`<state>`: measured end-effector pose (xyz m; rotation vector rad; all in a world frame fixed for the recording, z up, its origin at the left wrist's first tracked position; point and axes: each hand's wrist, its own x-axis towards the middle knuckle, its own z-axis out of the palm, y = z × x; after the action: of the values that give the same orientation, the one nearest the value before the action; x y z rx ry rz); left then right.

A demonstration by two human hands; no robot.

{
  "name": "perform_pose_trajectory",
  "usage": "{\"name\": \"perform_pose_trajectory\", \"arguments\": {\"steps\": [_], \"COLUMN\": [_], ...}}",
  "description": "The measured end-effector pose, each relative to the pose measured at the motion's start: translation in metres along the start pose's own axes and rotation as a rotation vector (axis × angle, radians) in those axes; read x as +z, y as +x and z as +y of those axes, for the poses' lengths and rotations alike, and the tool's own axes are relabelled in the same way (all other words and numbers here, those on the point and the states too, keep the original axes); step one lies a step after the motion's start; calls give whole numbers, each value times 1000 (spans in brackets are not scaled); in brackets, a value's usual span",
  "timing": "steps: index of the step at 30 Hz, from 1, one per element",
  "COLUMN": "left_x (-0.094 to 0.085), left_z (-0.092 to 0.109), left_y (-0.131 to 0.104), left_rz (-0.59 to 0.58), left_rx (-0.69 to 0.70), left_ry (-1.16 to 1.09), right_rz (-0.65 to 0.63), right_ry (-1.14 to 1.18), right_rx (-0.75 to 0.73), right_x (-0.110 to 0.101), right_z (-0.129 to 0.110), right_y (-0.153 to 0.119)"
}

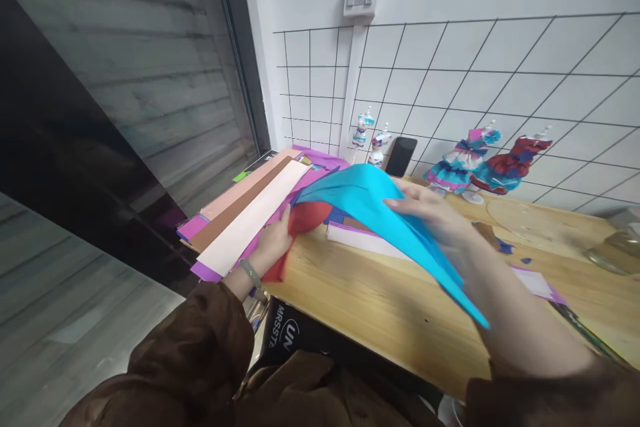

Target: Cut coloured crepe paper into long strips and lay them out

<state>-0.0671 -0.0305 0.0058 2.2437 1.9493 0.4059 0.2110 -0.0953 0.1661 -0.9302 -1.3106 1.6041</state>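
Note:
A long bright blue sheet [370, 197], paper or thin cloth, arches over the table with its pointed end drooping towards me. My right hand [420, 207] is closed on its right part, thumb on top and the other fingers partly hidden. My left hand [276, 240], a bangle at the wrist, is at the near edge of a stack of folded coloured sheets [250, 217] in pink, brown, cream and purple. Its fingers curl at the stack's edge by the blue sheet's left end, their tips partly covered. A red sheet [307, 217] hangs beside that hand, partly under the blue one.
Small dress forms in coloured ruffles [463, 160] stand along the wire grid wall, with a dark phone [401, 157] leaning nearby. Scraps [505, 247] lie on the wooden table [350, 300]. A glass vessel [617, 250] is at the far right; a dark-framed glass panel [150, 47] is left.

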Motion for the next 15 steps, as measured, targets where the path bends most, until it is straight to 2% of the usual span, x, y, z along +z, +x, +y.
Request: {"name": "perform_pose_trajectory", "arguments": {"steps": [3, 5, 7, 9, 11, 12, 15], "left_x": [-21, -38, -56, -72, -83, -86, -86], "left_z": [-22, -39, -58, -79, -101, -113, -141], "left_y": [17, 30, 41, 50, 56, 58, 59], "left_rz": [41, 7, -45, -153, -152, -131, -85], "left_rx": [-76, -43, -27, -103, -198, -232, -288], "left_ry": [-240, -528, -640, -857, -989, -1034, -1034], "right_rz": [84, 128, 87, -23, -34, -21, 202], "right_ry": [-60, -73, -113, -246, -473, -625, -1001], "right_rx": [97, 190, 304, 444, 435, 383, 184], "right_x": [-43, -72, -96, -115, -134, -145, -179], "right_z": [0, 11, 30, 55, 82, 97, 139], "right_y": [-57, -91, -117, -135, -148, -154, -167]}}
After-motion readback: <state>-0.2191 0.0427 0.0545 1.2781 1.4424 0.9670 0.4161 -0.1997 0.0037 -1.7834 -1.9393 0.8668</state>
